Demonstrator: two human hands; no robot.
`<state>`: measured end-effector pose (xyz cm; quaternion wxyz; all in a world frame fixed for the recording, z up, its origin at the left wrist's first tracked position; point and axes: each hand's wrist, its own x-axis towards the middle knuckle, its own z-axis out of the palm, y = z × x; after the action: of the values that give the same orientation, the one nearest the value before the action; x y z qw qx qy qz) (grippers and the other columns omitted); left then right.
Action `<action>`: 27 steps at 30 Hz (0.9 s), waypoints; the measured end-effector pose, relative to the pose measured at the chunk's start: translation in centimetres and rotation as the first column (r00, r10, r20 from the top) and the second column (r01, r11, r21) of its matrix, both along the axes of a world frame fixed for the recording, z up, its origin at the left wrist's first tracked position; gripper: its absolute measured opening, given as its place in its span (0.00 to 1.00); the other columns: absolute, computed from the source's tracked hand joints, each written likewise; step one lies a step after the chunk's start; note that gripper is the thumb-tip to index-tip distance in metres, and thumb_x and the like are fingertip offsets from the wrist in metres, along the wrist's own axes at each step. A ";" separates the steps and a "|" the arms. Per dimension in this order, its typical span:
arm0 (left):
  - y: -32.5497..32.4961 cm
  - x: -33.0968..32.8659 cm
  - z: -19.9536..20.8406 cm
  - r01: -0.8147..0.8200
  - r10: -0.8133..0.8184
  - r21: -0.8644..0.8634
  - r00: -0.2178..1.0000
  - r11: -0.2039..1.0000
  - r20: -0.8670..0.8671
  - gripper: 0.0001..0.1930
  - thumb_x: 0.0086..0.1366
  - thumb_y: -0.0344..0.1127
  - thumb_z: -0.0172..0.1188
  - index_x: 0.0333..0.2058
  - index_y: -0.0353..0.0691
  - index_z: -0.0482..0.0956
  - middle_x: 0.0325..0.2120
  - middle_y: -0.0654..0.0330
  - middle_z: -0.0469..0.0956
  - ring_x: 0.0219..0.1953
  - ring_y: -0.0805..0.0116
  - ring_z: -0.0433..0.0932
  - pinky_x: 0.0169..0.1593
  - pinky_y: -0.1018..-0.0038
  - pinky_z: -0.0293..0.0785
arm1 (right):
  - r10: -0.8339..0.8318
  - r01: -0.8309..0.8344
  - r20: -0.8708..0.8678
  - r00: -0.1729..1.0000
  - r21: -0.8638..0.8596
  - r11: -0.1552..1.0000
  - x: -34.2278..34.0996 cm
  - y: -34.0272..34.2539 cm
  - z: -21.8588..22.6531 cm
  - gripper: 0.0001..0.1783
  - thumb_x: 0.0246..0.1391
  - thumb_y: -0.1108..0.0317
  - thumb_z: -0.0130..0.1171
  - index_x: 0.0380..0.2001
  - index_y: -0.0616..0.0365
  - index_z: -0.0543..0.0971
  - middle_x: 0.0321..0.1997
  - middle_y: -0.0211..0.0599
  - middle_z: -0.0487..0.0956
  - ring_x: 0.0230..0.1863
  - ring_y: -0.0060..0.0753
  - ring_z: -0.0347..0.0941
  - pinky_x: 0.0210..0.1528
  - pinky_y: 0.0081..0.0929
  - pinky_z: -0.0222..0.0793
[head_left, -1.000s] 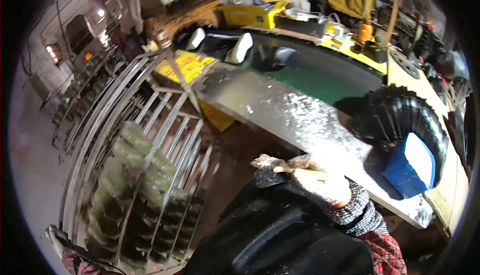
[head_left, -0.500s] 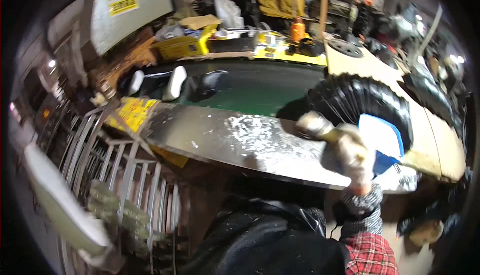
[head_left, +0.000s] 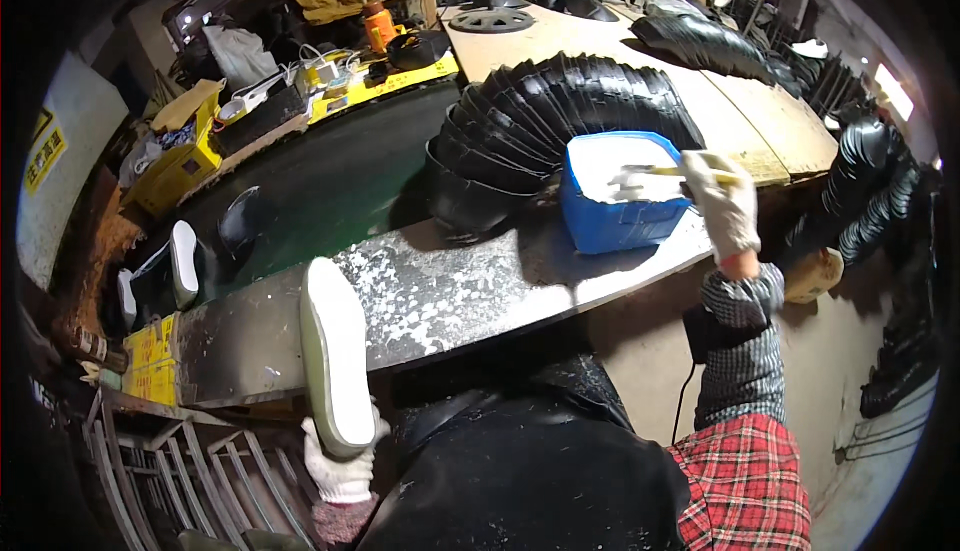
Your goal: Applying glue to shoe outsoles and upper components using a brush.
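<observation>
A pale green shoe (head_left: pixel 345 351) stands nearly upright before me, its flat white underside toward me. My left hand (head_left: pixel 342 466), in a white knit glove, is closed around its lower end. My right hand (head_left: pixel 727 206), also gloved, grips a brush (head_left: pixel 662 170) by its handle. The bristles hang over or in a white paste inside a blue tub (head_left: pixel 622 227); how deep they sit I cannot tell. The tub rests on the right part of a paste-spattered metal ledge (head_left: pixel 440 306).
Nested black curved pieces (head_left: pixel 560 111) lie in an arc behind the tub. Beyond the ledge runs a dark green belt (head_left: pixel 330 206) with two white-bottomed shoes (head_left: pixel 184 263) at left. A metal rack (head_left: pixel 200 481) stands low left. Yellow boxes (head_left: pixel 185 166) line the far side.
The view has swung right. My right hand with the brush has moved from the ledge to the tub. The shoe in my left hand has come from the far left toward the middle.
</observation>
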<state>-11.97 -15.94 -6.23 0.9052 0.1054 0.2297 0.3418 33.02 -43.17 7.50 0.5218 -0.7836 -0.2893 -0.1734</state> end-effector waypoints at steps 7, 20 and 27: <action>-0.2 -3.3 -0.1 0.320 -0.327 -0.236 0.945 0.918 0.011 0.52 0.49 0.81 0.49 0.47 0.29 0.73 0.30 0.40 0.79 0.24 0.50 0.80 0.20 0.64 0.79 | 0.215 -0.167 -0.304 0.928 0.175 0.970 -8.4 4.6 2.2 0.13 0.60 0.63 0.57 0.35 0.64 0.80 0.29 0.28 0.78 0.28 0.17 0.71 0.29 0.16 0.65; 0.6 -6.3 -10.7 0.222 -0.147 -0.194 0.929 0.955 0.341 0.39 0.62 0.68 0.46 0.65 0.49 0.60 0.62 0.56 0.64 0.60 0.47 0.67 0.57 0.32 0.59 | 0.790 -0.871 -0.567 0.232 0.242 0.429 -18.8 25.6 -6.4 0.11 0.60 0.65 0.58 0.36 0.63 0.80 0.33 0.34 0.82 0.34 0.22 0.77 0.36 0.20 0.73; 0.4 -5.9 -9.3 0.225 -0.129 -0.260 0.931 0.939 0.341 0.38 0.64 0.68 0.43 0.63 0.47 0.63 0.60 0.55 0.67 0.58 0.46 0.70 0.56 0.36 0.64 | 0.837 -0.850 -0.446 0.318 0.256 0.460 -19.4 30.5 -2.5 0.13 0.57 0.62 0.61 0.32 0.64 0.80 0.25 0.32 0.80 0.27 0.16 0.72 0.30 0.16 0.68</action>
<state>-17.89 -15.52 -15.53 0.9632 -0.0665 0.1181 0.2323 13.61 -12.71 5.00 0.5807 -0.5387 -0.5052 0.3427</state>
